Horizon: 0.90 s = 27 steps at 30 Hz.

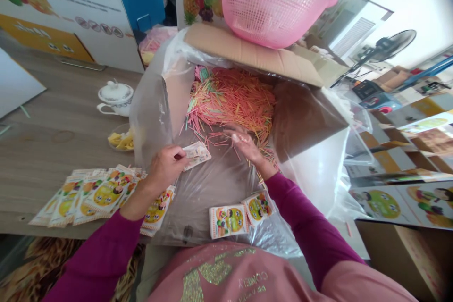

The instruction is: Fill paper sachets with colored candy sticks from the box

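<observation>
My left hand [166, 170] grips a small printed paper packet [197, 155] by its near end, over the plastic liner [215, 179] at the front of the cardboard box. To its right, my right hand [246, 145] hovers at the near edge of a heap of thin coloured sticks [233, 96], mostly pink and orange with some green. The fingers there reach forward, apart and slightly blurred, and I see nothing held in them. Two more printed packets [229, 221] lie on the plastic close to my body. Overlapping packets [95, 196] are spread on the table to the left.
A pink basket [276, 4] stands behind the box's raised cardboard flap [244, 52]. Left of the box are a lidded white china cup [115, 96] and a dish of yellow pieces [121, 140]. Printed cartons [385, 203] and a fan [392, 47] are on the right.
</observation>
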Available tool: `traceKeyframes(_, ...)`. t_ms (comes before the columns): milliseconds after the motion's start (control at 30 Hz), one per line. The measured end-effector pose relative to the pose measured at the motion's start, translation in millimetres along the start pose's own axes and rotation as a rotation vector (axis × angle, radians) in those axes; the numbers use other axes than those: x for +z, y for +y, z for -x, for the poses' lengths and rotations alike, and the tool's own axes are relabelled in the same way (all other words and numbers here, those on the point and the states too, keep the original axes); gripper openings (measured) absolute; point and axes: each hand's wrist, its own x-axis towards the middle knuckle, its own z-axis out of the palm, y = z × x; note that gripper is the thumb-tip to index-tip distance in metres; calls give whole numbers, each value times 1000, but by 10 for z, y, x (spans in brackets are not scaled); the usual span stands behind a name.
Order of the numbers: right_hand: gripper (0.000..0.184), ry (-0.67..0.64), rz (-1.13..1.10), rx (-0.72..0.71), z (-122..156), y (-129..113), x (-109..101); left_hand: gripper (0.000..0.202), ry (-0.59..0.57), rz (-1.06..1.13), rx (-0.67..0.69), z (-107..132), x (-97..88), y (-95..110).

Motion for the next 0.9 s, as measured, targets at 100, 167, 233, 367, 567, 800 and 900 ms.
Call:
traceKeyframes(100,74,83,-267,-52,38,-407,-70,24,-8,205,-40,64,-22,185)
traceKeyframes(167,88,50,-417,-59,66,-687,-44,28,-45,359,-60,127,12,327)
traceKeyframes(233,96,-47,-493,-57,91,-889,21,28,-75,466,-57,197,75,450)
traceKeyframes(367,80,-243,-600,-104,134,-937,190,30,-97,564,-34,333,188,579)
traceKeyframes(567,60,-367,-770,-65,198,-797,309,27,-184,727,-150,459,286,581)
traceKeyframes(800,93,-314,-771,-25,302,-974,208,40,-298,1210,-300,520,504,597)
traceKeyframes(900,91,-293,-746,28,473,-1036,217,51,-387,1278,-356,675,526,625)
